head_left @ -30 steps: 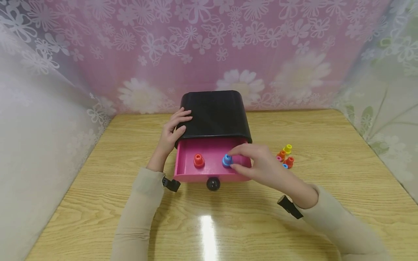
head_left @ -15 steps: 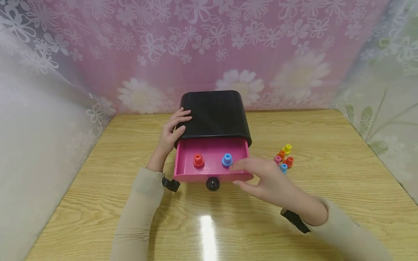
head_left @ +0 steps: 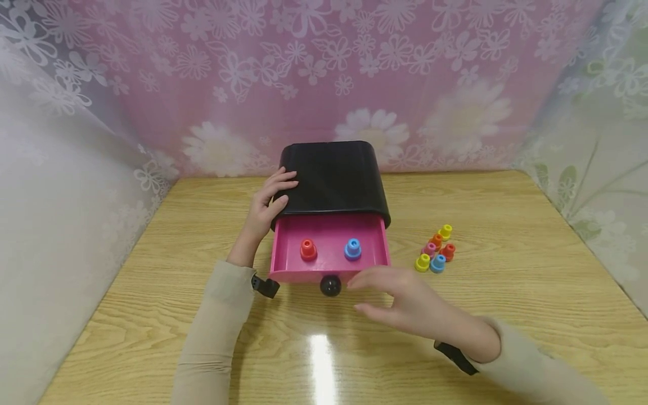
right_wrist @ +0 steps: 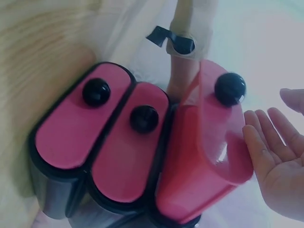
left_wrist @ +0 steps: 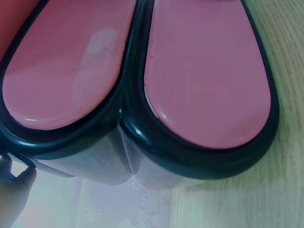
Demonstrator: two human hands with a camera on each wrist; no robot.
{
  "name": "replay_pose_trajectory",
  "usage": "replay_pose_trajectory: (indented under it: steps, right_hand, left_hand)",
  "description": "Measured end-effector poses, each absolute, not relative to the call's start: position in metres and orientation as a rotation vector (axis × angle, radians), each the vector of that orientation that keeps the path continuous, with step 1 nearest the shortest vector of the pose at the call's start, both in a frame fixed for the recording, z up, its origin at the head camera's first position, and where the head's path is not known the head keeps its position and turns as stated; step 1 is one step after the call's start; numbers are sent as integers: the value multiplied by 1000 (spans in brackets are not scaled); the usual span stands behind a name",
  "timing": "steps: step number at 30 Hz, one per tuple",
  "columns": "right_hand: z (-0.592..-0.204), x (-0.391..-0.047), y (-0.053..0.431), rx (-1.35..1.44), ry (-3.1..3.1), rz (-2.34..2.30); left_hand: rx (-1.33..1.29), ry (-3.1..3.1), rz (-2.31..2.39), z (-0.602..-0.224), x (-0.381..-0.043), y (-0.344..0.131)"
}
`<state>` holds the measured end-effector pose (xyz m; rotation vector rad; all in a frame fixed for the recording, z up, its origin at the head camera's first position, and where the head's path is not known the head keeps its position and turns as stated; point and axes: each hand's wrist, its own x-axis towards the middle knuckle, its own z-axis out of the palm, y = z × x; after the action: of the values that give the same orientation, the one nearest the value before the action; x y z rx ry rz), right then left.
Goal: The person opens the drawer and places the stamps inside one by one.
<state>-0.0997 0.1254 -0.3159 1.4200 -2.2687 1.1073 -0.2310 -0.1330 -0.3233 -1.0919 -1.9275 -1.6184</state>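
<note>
A black tabletop chest (head_left: pixel 334 177) stands with its top pink drawer (head_left: pixel 331 229) pulled out. My left hand (head_left: pixel 268 197) rests on the chest's upper left edge, fingers lying over the top. Inside the drawer a small red cone-shaped peg (head_left: pixel 307 250) stands at left, and a blue one (head_left: pixel 352 249) at right. My right hand (head_left: pixel 402 298) hovers before the drawer's front right corner, thumb and fingers apart and holding nothing. Its fingertips are just right of the round black knob (head_left: pixel 331 286). The right wrist view shows the fingers beside the drawer front (right_wrist: pixel 223 128).
Right of the chest, several more pegs stand grouped on the wooden table (head_left: pixel 506 292), among them a near yellow one (head_left: pixel 422 262) and a light blue one (head_left: pixel 437 264). Two closed drawers (right_wrist: pixel 130 142) with black knobs sit below the top one. A flowered curtain (head_left: pixel 324 84) hangs behind.
My right hand has left the blue peg and come out of the drawer toward the knob, uncovering pegs on the table. The left hand has stayed put.
</note>
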Motion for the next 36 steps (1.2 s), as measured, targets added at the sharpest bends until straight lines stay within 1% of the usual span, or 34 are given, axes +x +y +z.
replay_pose_trajectory:
  steps: [10, 22, 27, 36]
  right_hand:
    - [-335, -100, 120, 1476, -2244, 1140]
    - [-359, -99, 112, 1347, -2560, 1024]
    - [-363, -100, 108, 1293, -2615, 1148]
    - [-366, -101, 99, 1183, -2623, 1601]
  left_hand:
    - [-1099, -1923, -1611, -323, -231, -133]
    - [-1097, -1939, -1604, -323, -231, -133]
    - [-1093, -1942, -1608, -322, -229, -133]
    - [-1083, -1950, -1606, -321, -229, -133]
